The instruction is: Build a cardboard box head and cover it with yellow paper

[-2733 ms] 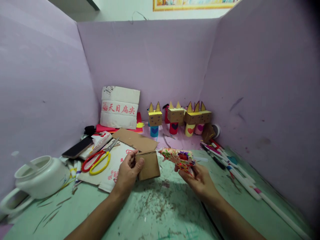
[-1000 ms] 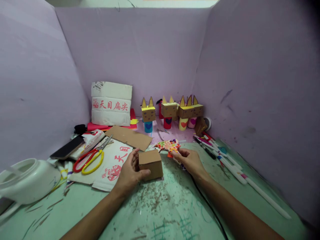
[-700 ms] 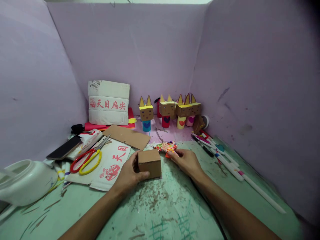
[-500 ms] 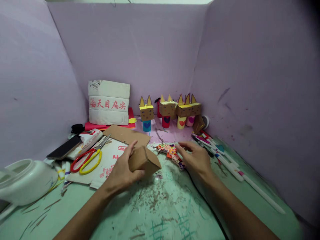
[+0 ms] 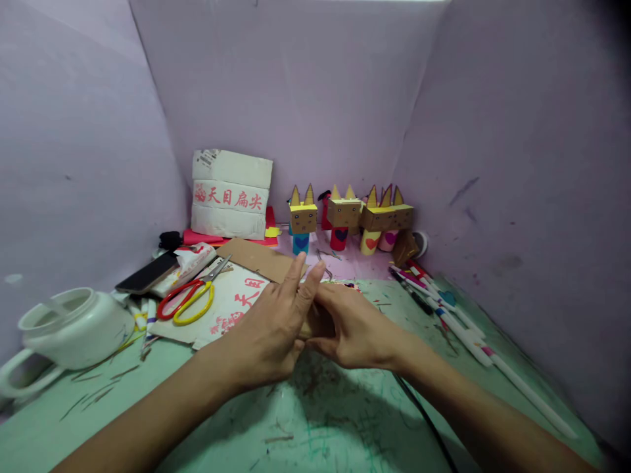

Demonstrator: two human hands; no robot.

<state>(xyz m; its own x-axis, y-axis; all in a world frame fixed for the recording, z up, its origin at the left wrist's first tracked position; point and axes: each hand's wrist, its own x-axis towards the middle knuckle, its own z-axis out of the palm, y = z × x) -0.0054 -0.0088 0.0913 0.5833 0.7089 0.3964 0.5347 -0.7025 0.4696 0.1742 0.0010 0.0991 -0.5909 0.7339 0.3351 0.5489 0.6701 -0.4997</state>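
One cardboard box (image 5: 319, 323), mostly hidden mid-frame, is gripped by the right hand (image 5: 355, 327); whether the left hand (image 5: 270, 327) grips cannot be told. Pressing seems underway, needing steadiness.

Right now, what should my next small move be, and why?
Probably ease the left hand back slightly: the right hand curls around the box, and together they hide most of it, so its edges can't be checked.

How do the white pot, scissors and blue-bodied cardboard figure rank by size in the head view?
1. White pot
2. Scissors
3. Blue-bodied cardboard figure
The figure stands farthest back, so its true size against the scissors is unsure.
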